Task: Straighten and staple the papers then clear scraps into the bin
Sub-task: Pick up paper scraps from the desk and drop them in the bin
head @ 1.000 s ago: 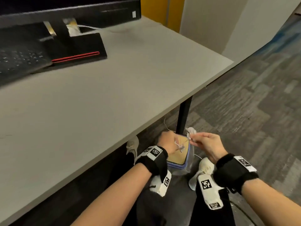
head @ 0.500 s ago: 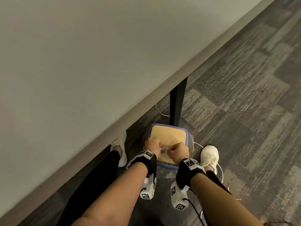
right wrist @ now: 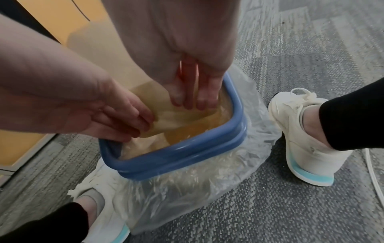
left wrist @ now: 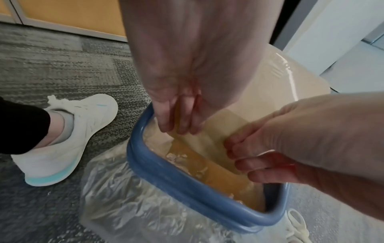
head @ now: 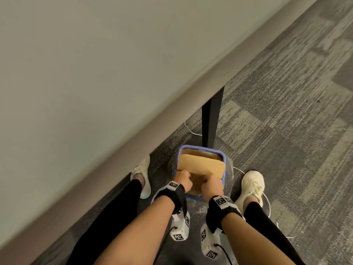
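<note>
A bin with a blue rim (head: 200, 149) (left wrist: 166, 177) (right wrist: 176, 152) and a clear plastic liner (left wrist: 135, 205) stands on the carpet between my feet. A tan cardboard sheet (head: 200, 165) (left wrist: 218, 131) (right wrist: 145, 92) lies across its mouth. My left hand (head: 182, 178) (left wrist: 178, 120) (right wrist: 124, 118) and right hand (head: 212, 183) (right wrist: 191, 95) (left wrist: 249, 157) both reach down into the bin, their fingers against the tan sheet and holding nothing. Small pale paper scraps (left wrist: 176, 156) lie inside, below the fingers.
The grey desk top (head: 95, 73) fills the upper left, and its black leg (head: 211, 121) stands just behind the bin. My white shoes (head: 142, 173) (head: 252, 184) flank the bin. A white cable (head: 191, 129) runs over the carpet near the leg.
The head view has tipped down from the desk to the floor. Both hands dropped from above the bin into its mouth, and the scraps the right hand pinched are gone from its fingers.
</note>
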Tool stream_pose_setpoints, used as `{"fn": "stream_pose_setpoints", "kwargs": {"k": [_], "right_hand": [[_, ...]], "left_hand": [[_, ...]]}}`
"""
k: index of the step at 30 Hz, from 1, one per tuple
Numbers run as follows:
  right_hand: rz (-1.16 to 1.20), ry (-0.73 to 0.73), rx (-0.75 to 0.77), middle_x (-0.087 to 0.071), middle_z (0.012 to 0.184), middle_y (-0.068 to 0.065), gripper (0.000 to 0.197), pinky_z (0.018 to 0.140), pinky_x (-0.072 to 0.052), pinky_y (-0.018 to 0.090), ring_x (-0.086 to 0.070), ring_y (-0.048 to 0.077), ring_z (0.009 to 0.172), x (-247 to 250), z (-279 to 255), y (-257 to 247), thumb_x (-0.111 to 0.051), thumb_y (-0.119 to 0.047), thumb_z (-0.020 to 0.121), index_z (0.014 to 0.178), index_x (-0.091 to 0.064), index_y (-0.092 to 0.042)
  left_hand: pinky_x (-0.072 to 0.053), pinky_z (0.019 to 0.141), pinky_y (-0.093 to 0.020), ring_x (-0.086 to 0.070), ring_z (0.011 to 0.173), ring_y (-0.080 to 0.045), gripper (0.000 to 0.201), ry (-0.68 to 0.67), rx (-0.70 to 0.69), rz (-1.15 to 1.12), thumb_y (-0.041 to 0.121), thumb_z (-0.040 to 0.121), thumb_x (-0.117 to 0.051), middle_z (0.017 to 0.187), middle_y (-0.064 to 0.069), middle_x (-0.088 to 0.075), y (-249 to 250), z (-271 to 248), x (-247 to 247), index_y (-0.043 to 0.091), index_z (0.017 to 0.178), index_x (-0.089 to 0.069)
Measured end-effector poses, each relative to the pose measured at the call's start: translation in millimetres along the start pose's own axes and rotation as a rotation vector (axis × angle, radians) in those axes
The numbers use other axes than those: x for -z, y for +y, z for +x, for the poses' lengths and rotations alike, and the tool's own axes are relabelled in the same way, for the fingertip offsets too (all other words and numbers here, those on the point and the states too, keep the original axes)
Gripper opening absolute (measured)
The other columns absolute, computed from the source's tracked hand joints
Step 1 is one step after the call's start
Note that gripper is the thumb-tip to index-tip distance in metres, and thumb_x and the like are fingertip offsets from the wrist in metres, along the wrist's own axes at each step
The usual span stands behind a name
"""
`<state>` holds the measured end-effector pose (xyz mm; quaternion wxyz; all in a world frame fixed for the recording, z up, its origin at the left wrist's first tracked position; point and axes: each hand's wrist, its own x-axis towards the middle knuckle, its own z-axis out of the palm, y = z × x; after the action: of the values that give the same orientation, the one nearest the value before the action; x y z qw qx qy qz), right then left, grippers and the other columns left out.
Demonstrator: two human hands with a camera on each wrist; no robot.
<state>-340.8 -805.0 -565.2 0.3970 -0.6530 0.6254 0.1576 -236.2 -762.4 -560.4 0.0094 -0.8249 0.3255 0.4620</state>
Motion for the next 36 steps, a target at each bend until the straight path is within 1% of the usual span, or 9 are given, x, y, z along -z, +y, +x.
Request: {"fn": "stream_pose_setpoints", "kwargs": {"k": [6, 11, 14, 17, 19, 22, 25, 29, 36], "right_hand": [[0.067, -0.067, 0.052, -0.065, 0.118, 0.014, 0.032, 0.092, -0.049, 0.037, -0.060, 0.032, 0.108, 4.0, -7.8, -8.4, -0.047, -0.017, 0.090, 0.117, -0.061, -0.011], [0.170, -0.086, 0.110, -0.061, 0.125, 0.012, 0.034, 0.095, -0.044, 0.032, -0.056, 0.031, 0.115, 39.1, -37.6, -20.7, -0.046, -0.019, 0.092, 0.124, -0.056, -0.012], [0.332, 0.139, 0.146, -0.066, 0.113, 0.014, 0.030, 0.083, -0.046, 0.029, -0.061, 0.030, 0.099, 83.3, -77.2, -33.5, -0.048, -0.009, 0.089, 0.115, -0.061, -0.012], [0.653, 0.461, 0.256, -0.069, 0.096, 0.015, 0.027, 0.083, -0.054, 0.042, -0.067, 0.025, 0.084, 136.9, -137.9, -46.1, -0.047, -0.004, 0.086, 0.104, -0.064, -0.014], [0.830, 0.580, 0.340, -0.063, 0.085, 0.009, 0.028, 0.065, -0.057, 0.025, -0.064, 0.005, 0.062, 170.6, -188.2, -52.4, -0.044, -0.003, 0.089, 0.108, -0.060, -0.014], [0.994, 0.673, 0.545, -0.056, 0.092, 0.005, 0.028, 0.054, -0.052, 0.016, -0.060, 0.014, 0.072, 217.3, -266.2, -68.2, -0.044, -0.005, 0.093, 0.115, -0.055, -0.019], [0.863, 0.683, 0.792, -0.059, 0.106, 0.010, 0.028, 0.068, -0.054, 0.029, -0.060, 0.023, 0.082, 242.4, -341.2, -98.8, -0.044, -0.010, 0.091, 0.097, -0.058, -0.034], [0.611, 0.444, 1.060, -0.060, 0.110, 0.010, 0.022, 0.059, -0.052, 0.025, -0.057, 0.014, 0.075, 237.3, -426.8, -163.7, -0.043, -0.010, 0.093, 0.101, -0.061, -0.018], [-0.260, 0.084, 1.324, -0.052, 0.134, 0.004, 0.035, 0.099, -0.039, 0.031, -0.051, 0.020, 0.119, 118.9, -514.8, -274.8, -0.038, -0.012, 0.097, 0.125, -0.058, -0.017]], "left_hand": [[-0.050, 0.093, -0.036, -0.062, 0.111, -0.033, 0.022, 0.128, -0.019, 0.038, 0.013, 0.090, -0.054, 0.120, -0.012, -0.065, 3.1, -14.0, 18.9, 0.014, 0.103, -0.072], [-0.047, 0.099, -0.041, -0.055, 0.119, -0.036, 0.032, 0.126, -0.071, 0.035, 0.011, 0.091, -0.047, 0.130, -0.015, -0.058, 22.4, -58.2, 56.2, 0.009, 0.121, -0.059], [-0.045, 0.098, -0.039, -0.056, 0.120, -0.033, 0.031, 0.157, -0.184, 0.023, 0.016, 0.095, -0.045, 0.129, -0.013, -0.059, 41.6, -115.4, 82.2, 0.009, 0.120, -0.060], [-0.046, 0.091, -0.036, -0.057, 0.114, -0.032, 0.026, 0.197, -0.345, 0.068, 0.017, 0.095, -0.044, 0.123, -0.011, -0.060, 53.0, -196.7, 91.4, 0.013, 0.111, -0.063], [-0.046, 0.087, -0.037, -0.058, 0.108, -0.033, 0.024, 0.218, -0.442, 0.106, 0.019, 0.093, -0.044, 0.120, -0.011, -0.057, 49.5, -256.3, 90.9, 0.015, 0.109, -0.062], [-0.045, 0.086, -0.033, -0.059, 0.099, -0.025, 0.021, 0.329, -0.574, -0.009, 0.022, 0.093, -0.048, 0.106, -0.003, -0.058, 36.6, -343.5, 105.4, 0.017, 0.107, -0.062], [-0.044, 0.081, -0.027, -0.057, 0.087, -0.014, 0.019, 0.530, -0.659, -0.187, 0.025, 0.092, -0.051, 0.095, 0.002, -0.057, 12.5, -425.7, 137.8, 0.018, 0.105, -0.064], [-0.047, 0.074, -0.027, -0.052, 0.071, -0.005, 0.018, 0.842, -0.679, -0.284, 0.027, 0.093, -0.052, 0.094, 0.004, -0.063, -52.1, -512.6, 192.1, 0.019, 0.102, -0.064], [-0.047, 0.079, -0.030, -0.061, 0.089, -0.018, 0.020, 1.111, -0.197, -0.071, 0.021, 0.093, -0.049, 0.102, 0.001, -0.069, -214.3, -588.8, 254.8, 0.018, 0.102, -0.066]]}}
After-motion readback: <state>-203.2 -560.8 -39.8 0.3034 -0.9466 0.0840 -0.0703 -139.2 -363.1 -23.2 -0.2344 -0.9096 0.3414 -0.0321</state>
